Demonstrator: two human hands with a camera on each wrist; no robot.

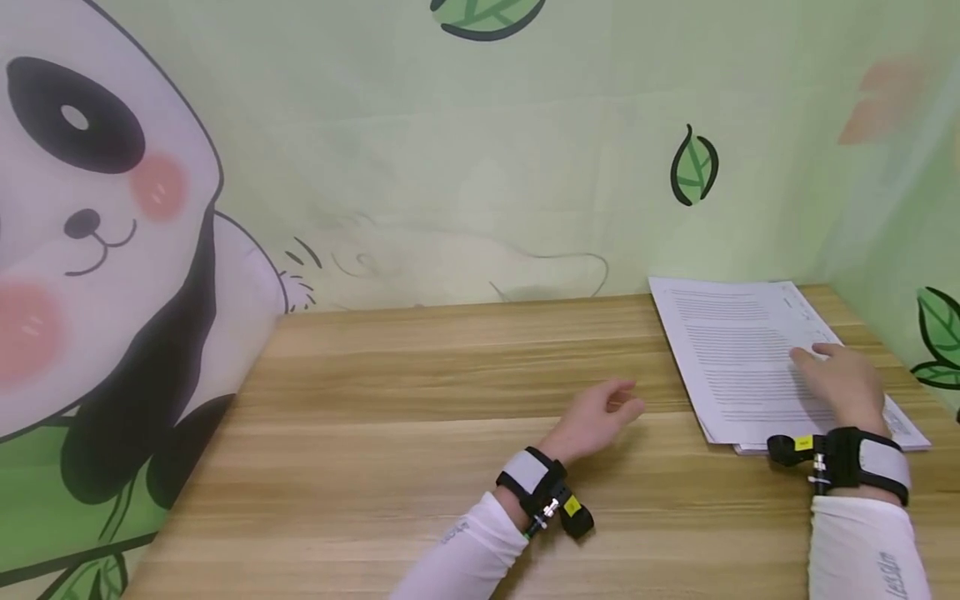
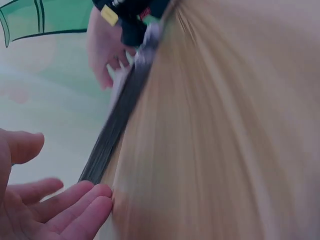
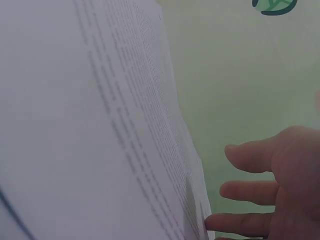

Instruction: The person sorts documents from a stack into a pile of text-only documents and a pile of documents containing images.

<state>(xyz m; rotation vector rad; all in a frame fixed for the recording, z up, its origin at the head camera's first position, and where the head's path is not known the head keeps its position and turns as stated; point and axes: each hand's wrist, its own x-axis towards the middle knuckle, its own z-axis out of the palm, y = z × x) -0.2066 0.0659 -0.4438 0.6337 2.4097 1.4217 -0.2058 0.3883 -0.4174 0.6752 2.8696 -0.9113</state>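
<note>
Printed sheets of paper (image 1: 727,358) lie in a stack at the right back of the table, with lower sheets showing past the top one's edge. Above their right part is my right hand (image 1: 847,383), fingers loosely extended. The right wrist view shows that hand (image 3: 285,190) with thumb and fingers apart, a fingertip close to the printed sheet (image 3: 135,125). My left hand (image 1: 596,421) is over the table to the left of the stack, holding nothing. Its fingers (image 2: 75,205) are relaxed and slightly bent in the left wrist view.
The wood-grain table (image 1: 375,458) meets a green backdrop (image 1: 450,167) with leaf drawings behind it and at the right. A large panda picture (image 1: 90,250) covers the left side. Each wrist wears a black strap (image 1: 532,479) with a small camera.
</note>
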